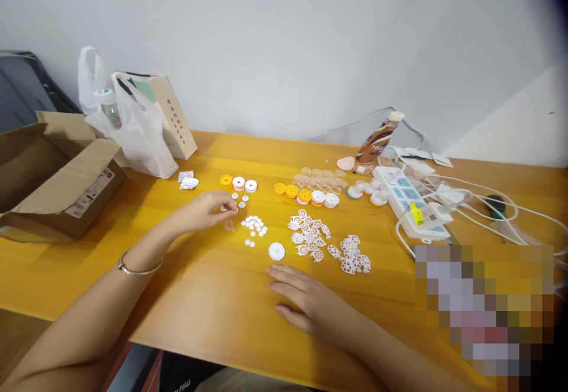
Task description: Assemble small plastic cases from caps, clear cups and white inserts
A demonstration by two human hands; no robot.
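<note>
One white disc (276,252) sits beside the right hand (308,300), fingers loosely spread; beyond it, left hand (210,209), fingers curled, pinch unclear; light touch helps.

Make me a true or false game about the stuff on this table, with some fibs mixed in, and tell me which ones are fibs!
1. The arm of the left hand wears a silver bracelet. True.
2. The right hand is gripping the big white disc. False: the hand lies spread, palm down, and the disc sits just past its fingertips.
3. The cardboard box is taped shut. False: its flaps are open.
4. The brown bottle has a pale cap. True.
5. The lacy white pieces are all in the plastic bag. False: they lie in loose piles on the table.
</note>
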